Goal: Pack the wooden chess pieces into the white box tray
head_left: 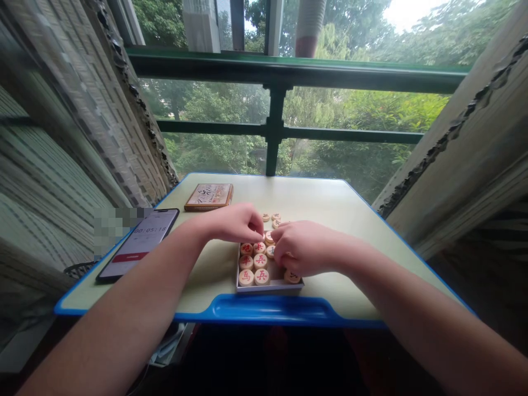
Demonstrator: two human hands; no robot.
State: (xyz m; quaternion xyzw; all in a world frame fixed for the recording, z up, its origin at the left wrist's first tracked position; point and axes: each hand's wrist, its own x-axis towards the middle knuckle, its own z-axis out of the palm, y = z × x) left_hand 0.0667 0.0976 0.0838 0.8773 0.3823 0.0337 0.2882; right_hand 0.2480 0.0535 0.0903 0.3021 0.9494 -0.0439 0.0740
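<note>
A shallow open box (270, 287) near the table's front edge holds round wooden Chinese chess pieces (261, 276). Red-marked pieces fill its left columns, and another piece (292, 276) lies in its front right corner. My left hand (237, 221) reaches over the back left of the box, fingers closed on a chess piece that they mostly cover. Over the right side hangs my right hand (307, 247), its fingers curled together; whatever they hold is hidden. Behind the hands, a few loose pieces (276, 216) rest beyond the box.
A decorated box lid (209, 197) lies at the back left of the pale, blue-edged table (330, 206). The phone (138, 245) at the left edge shows a running timer. Curtains (136, 110) flank a window with a green railing (289, 74).
</note>
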